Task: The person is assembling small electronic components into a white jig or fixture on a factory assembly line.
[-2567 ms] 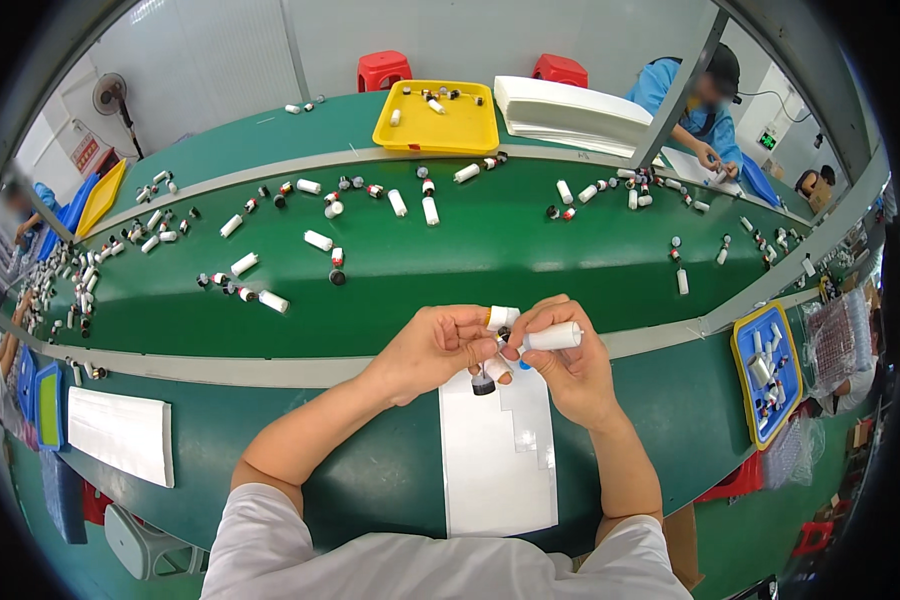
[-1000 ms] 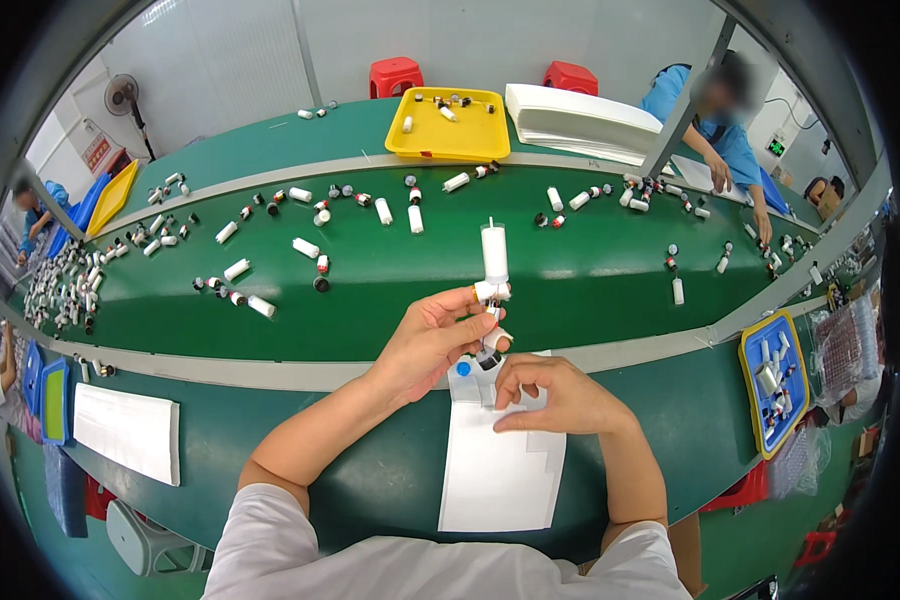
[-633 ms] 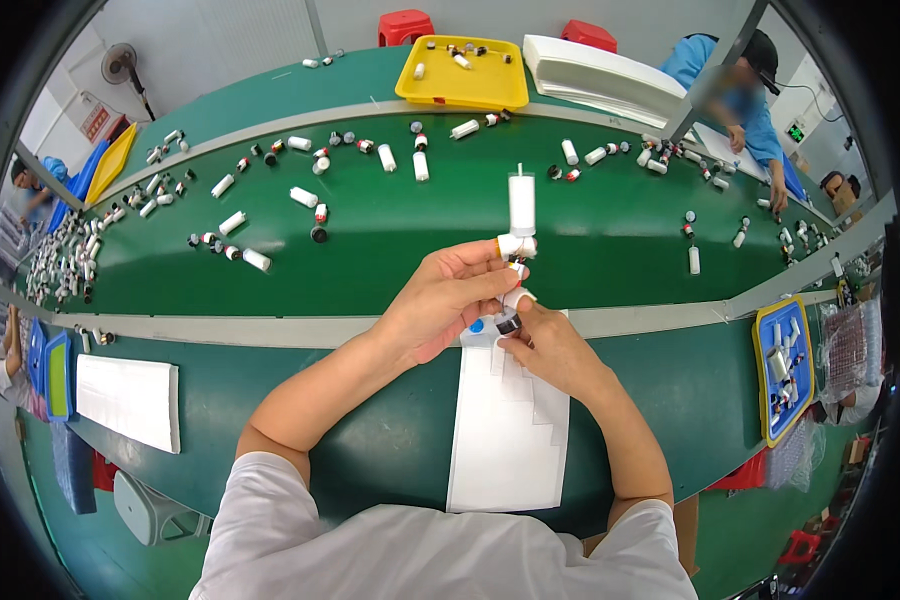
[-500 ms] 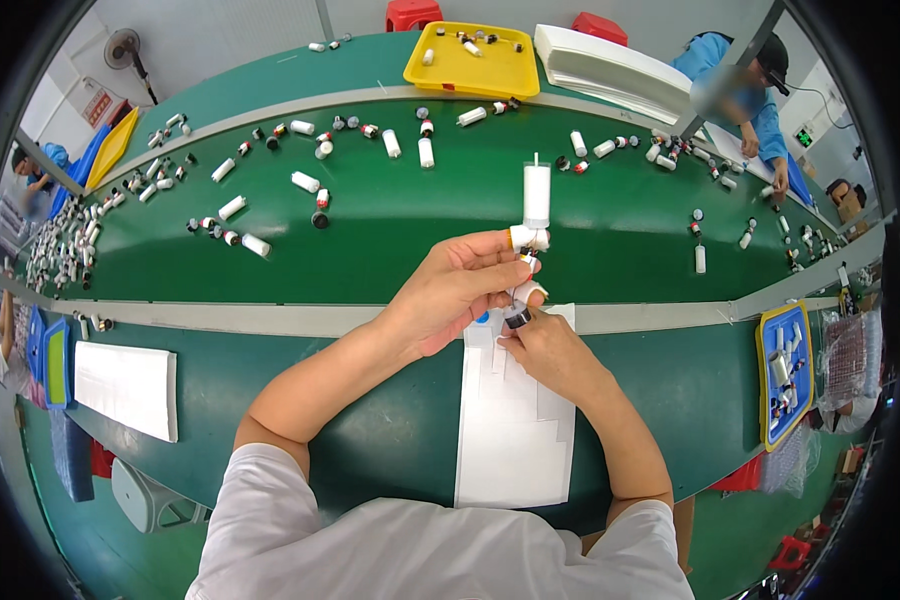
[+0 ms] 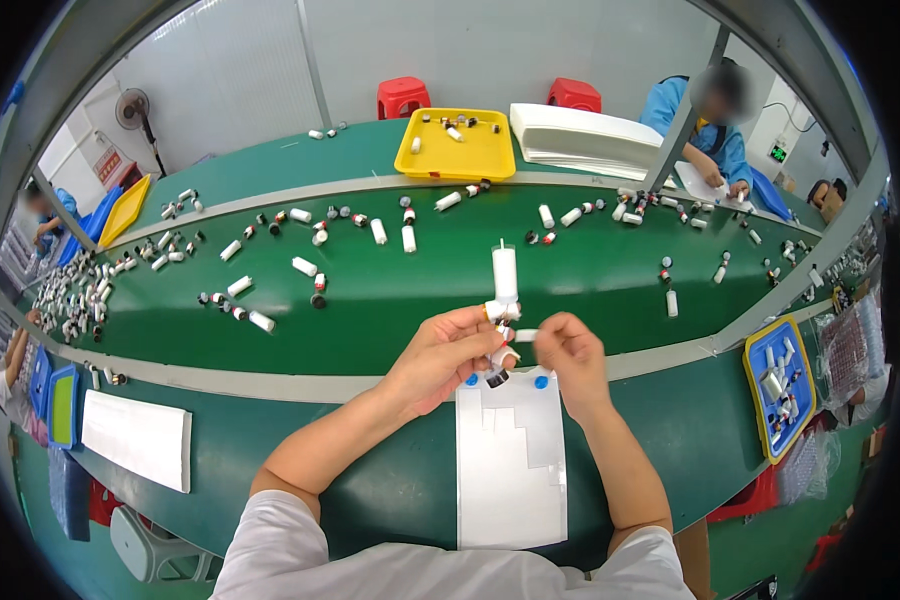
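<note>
1. Left hand [image 5: 425, 360]: thumb and fingers clamped on a bottle assembly [image 5: 505, 275], its white cylinder pointing up, a dark cap at its lower end.
2. Right hand [image 5: 575, 362]: thumb and fingertips together on a small white piece [image 5: 526, 336], just right of the assembly; whether the two touch, I cannot tell.
3. Edges: a pale metal rail [image 5: 300, 388] curves across behind the wrists, dividing the near green tabletop [image 5: 370, 490] from the green belt [image 5: 400, 320]. The tabletop's front edge is hidden by the white shirt in the middle.
4. Room: a broad stretch of tabletop separates the left forearm from white paper [image 5: 135, 440] at far left. Right of the right forearm, another stretch reaches a yellow-rimmed blue tray [image 5: 755, 385]. Beneath the hands lies a white sheet [image 5: 495, 470].
5. Since half a second ago, the right hand has left the assembly's capped end and sits farther right, uncovering the sheet's second blue dot [image 5: 541, 382].
</note>
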The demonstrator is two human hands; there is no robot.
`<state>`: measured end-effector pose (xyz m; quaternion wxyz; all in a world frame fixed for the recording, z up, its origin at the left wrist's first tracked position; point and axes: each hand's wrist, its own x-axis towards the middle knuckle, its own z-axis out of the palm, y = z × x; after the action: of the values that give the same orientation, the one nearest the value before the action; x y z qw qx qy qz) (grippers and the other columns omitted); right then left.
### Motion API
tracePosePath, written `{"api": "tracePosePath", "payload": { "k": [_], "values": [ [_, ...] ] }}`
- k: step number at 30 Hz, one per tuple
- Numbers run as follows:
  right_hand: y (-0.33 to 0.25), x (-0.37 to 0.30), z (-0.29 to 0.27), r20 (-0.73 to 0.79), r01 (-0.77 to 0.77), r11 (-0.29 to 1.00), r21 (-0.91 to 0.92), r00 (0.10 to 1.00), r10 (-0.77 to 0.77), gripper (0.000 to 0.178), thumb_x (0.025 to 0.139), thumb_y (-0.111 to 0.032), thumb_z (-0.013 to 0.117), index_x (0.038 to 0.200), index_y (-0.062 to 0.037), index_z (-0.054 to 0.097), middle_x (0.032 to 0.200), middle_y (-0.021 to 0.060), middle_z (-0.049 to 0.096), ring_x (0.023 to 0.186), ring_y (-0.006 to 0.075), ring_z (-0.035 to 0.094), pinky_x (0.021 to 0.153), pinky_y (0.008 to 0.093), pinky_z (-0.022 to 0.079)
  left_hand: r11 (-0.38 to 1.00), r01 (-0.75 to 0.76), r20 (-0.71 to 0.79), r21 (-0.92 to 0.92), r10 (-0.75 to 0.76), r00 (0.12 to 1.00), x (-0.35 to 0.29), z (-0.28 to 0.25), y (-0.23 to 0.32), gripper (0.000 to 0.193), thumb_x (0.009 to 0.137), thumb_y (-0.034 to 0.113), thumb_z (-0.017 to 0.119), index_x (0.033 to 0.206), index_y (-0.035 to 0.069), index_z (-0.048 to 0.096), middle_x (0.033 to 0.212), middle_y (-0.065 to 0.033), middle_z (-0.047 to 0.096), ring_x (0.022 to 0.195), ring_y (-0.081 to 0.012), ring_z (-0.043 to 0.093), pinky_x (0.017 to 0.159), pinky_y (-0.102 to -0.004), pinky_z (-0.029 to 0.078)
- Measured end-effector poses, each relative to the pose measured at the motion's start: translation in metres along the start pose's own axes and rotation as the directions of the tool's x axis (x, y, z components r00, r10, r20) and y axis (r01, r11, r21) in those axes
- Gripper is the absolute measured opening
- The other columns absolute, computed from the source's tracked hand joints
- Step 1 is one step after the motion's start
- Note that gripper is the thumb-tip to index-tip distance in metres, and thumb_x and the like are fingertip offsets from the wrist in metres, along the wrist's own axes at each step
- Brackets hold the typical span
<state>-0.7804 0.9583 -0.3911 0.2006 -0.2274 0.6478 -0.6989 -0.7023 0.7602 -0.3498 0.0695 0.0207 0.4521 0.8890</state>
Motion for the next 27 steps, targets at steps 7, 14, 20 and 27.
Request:
{"api": "tracePosePath", "payload": {
  "k": [7, 14, 20, 27],
  "values": [
    [-0.028, -0.022, 0.035, -0.023, 0.024, 0.794, 0.608, 1.0, -0.013, 0.015, 0.099, -0.021, 0.062, 0.096, -0.007, 0.062, 0.1, 0.0002, 0.062, 0.083, 0.0104, 0.051, 0.077, 0.0298, 0.042, 0.991, -0.033, 0.046, 0.126, 0.028, 0.999, -0.006, 0.012, -0.004, 0.033, 0.095, -0.002, 0.057, 0.128, -0.001, 0.058, 0.1, -0.0052, 0.065, 0.086, -0.0162, 0.067, 0.078, -0.03, 0.054],
    [-0.009, -0.018, 0.025, -0.029, 0.049, 0.878, 0.475, 0.999, -0.04, 0.012, 0.096, -0.014, 0.065, 0.09, -0.0052, 0.062, 0.094, 0.0016, 0.059, 0.079, 0.0101, 0.054, 0.072, 0.0271, 0.045, 0.846, -0.317, 0.156, 0.429, 0.276, 0.948, 0.0, 0.012, -0.026, 0.034, 0.091, -0.011, 0.058, 0.125, -0.007, 0.058, 0.111, -0.0059, 0.054, 0.096, -0.015, 0.064, 0.078, -0.0275, 0.053],
    [-0.011, -0.01, 0.017, -0.027, 0.11, 0.968, 0.226, 0.994, -0.107, 0.009, 0.086, -0.003, 0.072, 0.085, -0.0029, 0.063, 0.089, 0.0018, 0.059, 0.078, 0.0096, 0.059, 0.067, 0.0254, 0.049, 0.606, -0.55, 0.25, 0.575, 0.509, 0.823, 0.005, 0.012, -0.03, 0.013, 0.09, -0.008, 0.059, 0.101, -0.006, 0.066, 0.114, -0.0119, 0.059, 0.089, -0.017, 0.067, 0.072, -0.0292, 0.053],
    [0.021, 0.103, -0.036, 0.061, 0.295, 0.814, -0.501, 0.95, -0.307, 0.016, 0.086, 0.002, 0.064, 0.101, -0.0027, 0.065, 0.091, 0.0081, 0.067, 0.083, 0.0216, 0.064, 0.077, 0.037, 0.052, 0.14, -0.234, 0.133, 0.962, 0.506, 0.852, 0.027, -0.022, -0.009, 0.029, 0.079, -0.009, 0.069, 0.105, 0.0, 0.064, 0.091, -0.0122, 0.066, 0.084, -0.024, 0.067, 0.071, -0.0318, 0.052]
  ]
}}
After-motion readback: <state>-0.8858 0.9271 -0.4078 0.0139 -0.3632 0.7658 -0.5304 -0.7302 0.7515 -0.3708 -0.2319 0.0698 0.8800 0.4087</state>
